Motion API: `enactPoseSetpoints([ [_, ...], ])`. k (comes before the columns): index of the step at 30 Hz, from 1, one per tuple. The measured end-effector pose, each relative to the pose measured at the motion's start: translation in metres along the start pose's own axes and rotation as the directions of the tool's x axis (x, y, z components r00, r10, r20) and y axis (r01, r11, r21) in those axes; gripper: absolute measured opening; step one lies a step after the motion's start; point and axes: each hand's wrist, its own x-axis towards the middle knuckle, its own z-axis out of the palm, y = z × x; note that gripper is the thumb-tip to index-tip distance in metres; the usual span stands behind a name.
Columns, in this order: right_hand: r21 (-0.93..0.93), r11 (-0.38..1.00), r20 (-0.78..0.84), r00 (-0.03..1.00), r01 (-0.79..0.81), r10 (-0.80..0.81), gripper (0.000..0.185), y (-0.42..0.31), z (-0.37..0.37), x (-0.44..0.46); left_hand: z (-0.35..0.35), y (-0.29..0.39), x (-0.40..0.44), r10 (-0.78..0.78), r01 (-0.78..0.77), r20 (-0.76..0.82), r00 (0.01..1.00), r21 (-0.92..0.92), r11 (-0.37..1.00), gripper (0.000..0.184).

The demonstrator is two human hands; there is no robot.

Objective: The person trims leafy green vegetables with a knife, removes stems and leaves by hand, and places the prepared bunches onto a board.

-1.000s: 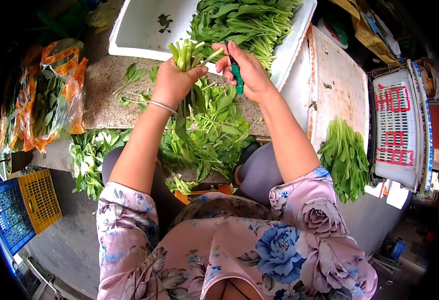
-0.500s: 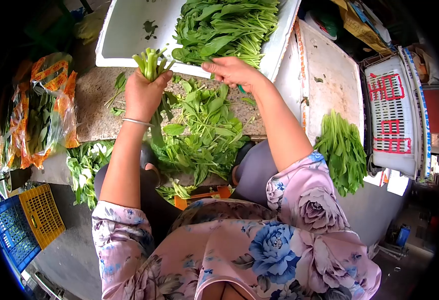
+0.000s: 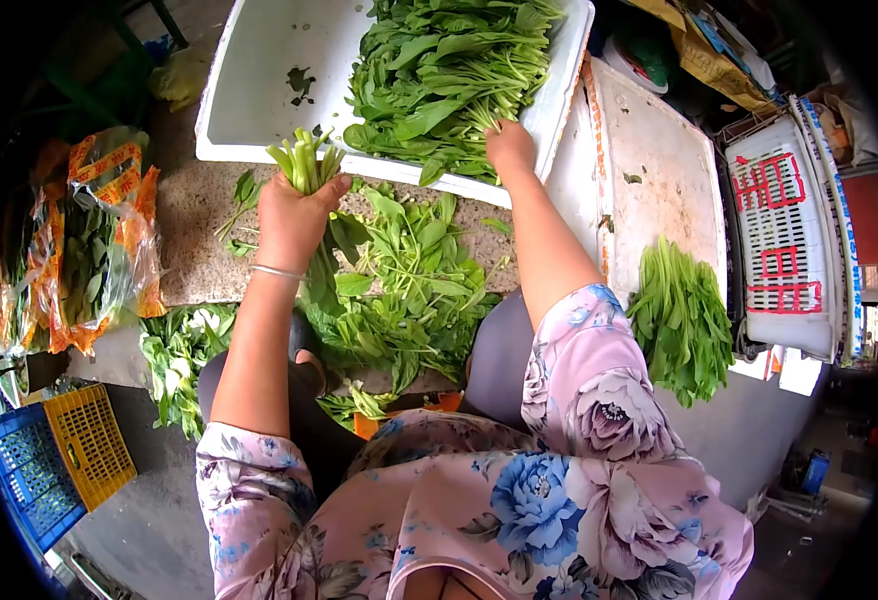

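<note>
In my left hand (image 3: pixel 294 222) I grip a bunch of leafy greens (image 3: pixel 308 166), cut stems pointing up and leaves hanging below the fist. My right hand (image 3: pixel 512 150) is inside the right part of a white foam box (image 3: pixel 259 100), its fingers curled at the stem ends of the pile of leafy greens (image 3: pixel 439 75) lying there. The fingertips are partly hidden among the stems. Loose leaves and trimmings (image 3: pixel 414 265) are heaped below, between my two arms.
Bagged greens (image 3: pixel 89 240) lie at left, above a blue and yellow crate (image 3: pixel 89 435). Another bunch of greens (image 3: pixel 681 320) rests on a white foam lid (image 3: pixel 659 170) at right, beside a white basket (image 3: pixel 774 230). More greens (image 3: pixel 187 360) lie near my left knee.
My right hand has moved from the box's front edge up and right to the stems in the box. The left hand still holds its bunch, slightly lower in view.
</note>
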Motion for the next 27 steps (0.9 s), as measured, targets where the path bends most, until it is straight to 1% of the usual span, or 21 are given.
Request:
enactPoseSetpoints([
  [1, -0.001, 1.0, 0.0, 1.0, 0.005, -0.005, 0.036, 0.0, -0.003, 0.001, 0.0, -0.002, 0.001, 0.001, -0.001, -0.005, 1.0, -0.002, 1.0, 0.016],
  [3, 0.122, 0.992, 0.017, 0.999, 0.031, -0.033, 0.028, 0.001, -0.013, 0.001, -0.001, -0.004, 0.002, 0.058, -0.057, -0.03, 0.998, 0.03, 0.998, 0.015],
  [5, 0.132, 0.99, 0.075, 0.996, 0.041, -0.051, 0.029, 0.0, -0.028, 0.002, -0.002, -0.003, 0.003, 0.036, -0.034, -0.029, 0.999, 0.05, 0.998, 0.014],
  [7, 0.448, 0.891, 0.219, 0.975, -0.073, -0.03, 0.025, -0.011, -0.047, -0.006, -0.001, -0.002, 0.003, 0.013, -0.011, -0.028, 1.0, 0.072, 0.997, 0.014],
  [8, 0.505, 0.856, 0.248, 0.968, -0.111, -0.021, 0.022, -0.017, -0.062, -0.018, 0.001, -0.002, 0.003, 0.015, -0.013, -0.044, 0.999, 0.041, 0.999, 0.013],
  [9, 0.503, 0.857, 0.25, 0.968, -0.11, -0.023, 0.022, -0.017, -0.07, -0.024, 0.002, -0.003, 0.004, 0.017, -0.016, -0.061, 0.998, 0.01, 1.0, 0.013],
  [10, 0.648, 0.733, 0.377, 0.923, -0.208, -0.072, 0.023, -0.013, -0.077, -0.026, 0.002, -0.006, 0.008, 0.064, -0.061, -0.038, 0.997, 0.082, 0.995, 0.012],
  [11, 0.748, 0.58, 0.483, 0.864, -0.322, -0.144, 0.024, -0.009, -0.084, -0.029, 0.002, -0.007, 0.007, 0.063, -0.06, -0.038, 0.997, 0.081, 0.995, 0.012],
  [12, 0.767, 0.492, 0.545, 0.823, -0.411, -0.162, 0.026, -0.005, -0.089, -0.034, 0.004, -0.002, 0.005, 0.028, -0.027, -0.026, 0.999, 0.018, 0.999, 0.011],
  [13, 0.767, 0.492, 0.543, 0.825, -0.411, -0.157, 0.026, 0.0, -0.089, -0.034, 0.006, 0.002, 0.003, -0.007, 0.007, -0.01, 1.0, -0.045, 0.999, 0.011],
  [15, 0.741, 0.337, 0.661, 0.721, -0.581, -0.208, 0.027, 0.006, -0.089, -0.033, 0.009, 0.003, 0.003, -0.021, 0.021, -0.007, 1.0, -0.022, 1.0, 0.012],
  [16, 0.763, 0.204, 0.641, 0.676, -0.614, -0.363, 0.028, 0.008, -0.092, -0.033, 0.01, -0.003, 0.007, 0.01, -0.009, -0.028, 1.0, 0.05, 0.999, 0.012],
  [17, 0.761, 0.204, 0.644, 0.676, -0.616, -0.359, 0.028, 0.009, -0.091, -0.034, 0.011, -0.008, 0.008, 0.04, -0.034, -0.045, 0.998, 0.122, 0.992, 0.013],
  [19, 0.734, 0.503, 0.565, 0.821, -0.456, -0.08, 0.023, 0.014, -0.083, -0.034, 0.013, -0.001, 0.004, 0.062, -0.055, -0.055, 0.997, 0.136, 0.989, 0.014],
  [20, 0.6, 0.709, 0.519, 0.855, -0.371, 0.008, 0.021, 0.017, -0.079, -0.035, 0.013, 0.001, 0.003, 0.089, -0.078, -0.073, 0.993, 0.151, 0.986, 0.016],
  [21, 0.6, 0.708, 0.52, 0.854, -0.372, 0.009, 0.021, 0.014, -0.085, -0.039, 0.014, -0.002, 0.005, 0.089, -0.077, -0.072, 0.993, 0.152, 0.985, 0.016],
  [23, 0.763, 0.503, 0.568, 0.793, -0.405, -0.222, 0.02, 0.003, -0.1, -0.052, 0.016, -0.013, 0.008, 0.097, -0.079, -0.046, 0.994, 0.293, 0.953, 0.025],
  [24, 0.685, 0.656, 0.542, 0.823, -0.316, -0.171, 0.021, 0.003, -0.096, -0.05, 0.017, 0.003, -0.001, 0.119, -0.083, -0.065, 0.991, 0.4, 0.913, 0.025],
  [25, 0.685, 0.652, 0.546, 0.821, -0.324, -0.165, 0.021, 0.005, -0.09, -0.051, 0.021, 0.002, -0.003, 0.114, -0.081, -0.059, 0.992, 0.404, 0.911, 0.025],
  [26, 0.503, 0.829, 0.513, 0.856, -0.245, -0.059, 0.021, 0.007, -0.083, -0.052, 0.023, -0.001, -0.003, 0.161, -0.112, -0.061, 0.985, 0.482, 0.869, 0.024],
  [27, 0.275, 0.947, 0.451, 0.892, -0.169, 0.028, 0.022, 0.002, -0.081, -0.055, 0.025, 0.001, -0.002, 0.212, -0.141, -0.065, 0.975, 0.555, 0.82, 0.023],
])
